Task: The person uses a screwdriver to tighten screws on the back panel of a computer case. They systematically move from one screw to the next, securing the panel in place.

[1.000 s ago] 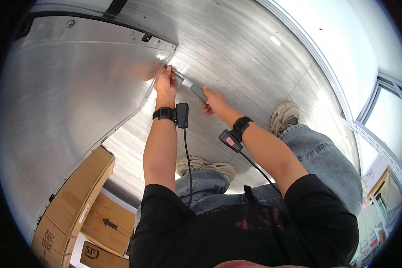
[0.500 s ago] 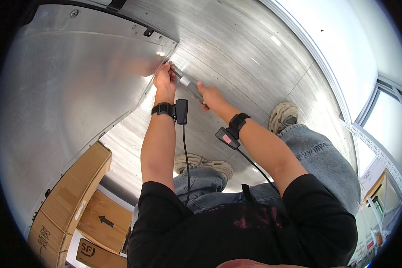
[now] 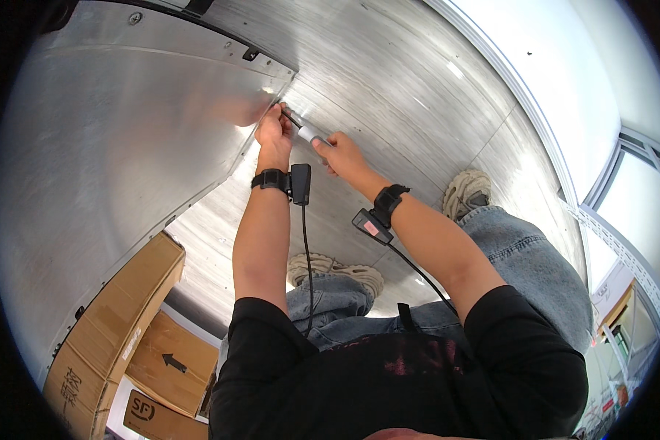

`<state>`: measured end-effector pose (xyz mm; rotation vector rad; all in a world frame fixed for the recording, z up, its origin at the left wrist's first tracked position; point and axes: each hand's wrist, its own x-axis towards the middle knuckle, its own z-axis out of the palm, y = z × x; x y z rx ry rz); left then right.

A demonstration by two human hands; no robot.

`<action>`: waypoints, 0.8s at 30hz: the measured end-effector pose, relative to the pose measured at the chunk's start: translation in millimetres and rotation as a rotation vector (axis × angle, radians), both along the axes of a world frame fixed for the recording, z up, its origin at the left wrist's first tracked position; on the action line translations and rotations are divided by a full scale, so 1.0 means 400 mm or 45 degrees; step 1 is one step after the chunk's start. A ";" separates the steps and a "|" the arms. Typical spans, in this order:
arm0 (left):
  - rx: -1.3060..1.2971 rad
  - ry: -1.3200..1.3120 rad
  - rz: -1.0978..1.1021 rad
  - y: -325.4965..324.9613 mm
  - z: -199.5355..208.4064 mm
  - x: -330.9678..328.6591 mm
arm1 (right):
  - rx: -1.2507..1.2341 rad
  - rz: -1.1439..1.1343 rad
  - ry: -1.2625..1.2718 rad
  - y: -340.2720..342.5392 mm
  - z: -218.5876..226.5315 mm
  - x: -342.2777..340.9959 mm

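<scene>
My right hand point(image 3: 340, 155) is wrapped round the grey handle of a screwdriver point(image 3: 307, 134), whose dark shaft slants toward the lower edge of a large metal panel point(image 3: 147, 139). My left hand point(image 3: 273, 130) is closed, its fingers pinched beside the shaft's tip and close against the panel edge. Whatever lies between those fingers is too small to make out, and the tip itself is hidden there. Each wrist wears a black strap with a small black box and a cable.
Cardboard boxes point(image 3: 110, 315) stand against the panel at lower left. Grey wood-look floor point(image 3: 389, 81) lies beneath, with a white wall point(image 3: 557, 59) along the right. My shoes point(image 3: 467, 192) are planted on the floor. Shelving point(image 3: 623, 323) stands at far right.
My right hand has shifted slightly forward along the screwdriver handle, covering more of it. My left hand stays at the panel edge, and the whole view has drifted a little.
</scene>
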<state>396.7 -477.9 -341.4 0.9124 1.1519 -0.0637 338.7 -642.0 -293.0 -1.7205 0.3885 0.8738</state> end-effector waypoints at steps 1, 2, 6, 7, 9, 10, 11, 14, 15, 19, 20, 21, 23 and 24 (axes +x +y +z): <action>0.000 -0.004 0.012 -0.002 0.000 -0.001 | 0.102 -0.031 0.134 -0.008 0.038 0.016; 0.001 -0.008 0.024 -0.003 0.000 -0.002 | 0.205 -0.063 0.268 -0.013 0.059 0.024; -0.025 0.001 0.051 0.007 -0.007 -0.003 | 0.159 -0.052 0.233 -0.021 0.019 0.004; -0.022 0.007 0.063 0.006 -0.006 -0.003 | 0.161 -0.050 0.232 -0.027 0.014 -0.002; -0.014 0.011 0.060 0.006 -0.002 -0.006 | 0.176 -0.052 0.236 -0.037 0.004 -0.013; -0.013 0.007 0.044 0.003 0.002 -0.005 | 0.186 -0.058 0.238 -0.044 0.005 -0.014; -0.011 0.001 0.026 0.000 0.006 -0.005 | 0.196 -0.066 0.238 -0.051 0.006 -0.015; 0.001 -0.003 0.047 -0.027 0.029 -0.003 | 0.304 -0.161 0.245 -0.085 0.020 -0.008; 0.022 0.014 0.007 -0.042 0.039 0.006 | 0.337 -0.218 0.220 -0.102 0.023 -0.004; 0.068 -0.124 -0.428 -0.176 0.147 0.090 | 0.427 -0.507 -0.001 -0.211 0.045 0.047; 0.101 -0.202 -0.545 -0.228 0.182 0.113 | 0.437 -0.586 -0.073 -0.249 0.055 0.061; 0.130 -0.282 -0.664 -0.285 0.218 0.137 | 0.461 -0.693 -0.102 -0.296 0.066 0.072; 0.237 -0.471 -0.893 -0.400 0.265 0.184 | 0.516 -0.898 -0.166 -0.387 0.127 0.104; 0.330 -0.573 -1.001 -0.461 0.278 0.214 | 0.532 -1.040 -0.237 -0.423 0.151 0.119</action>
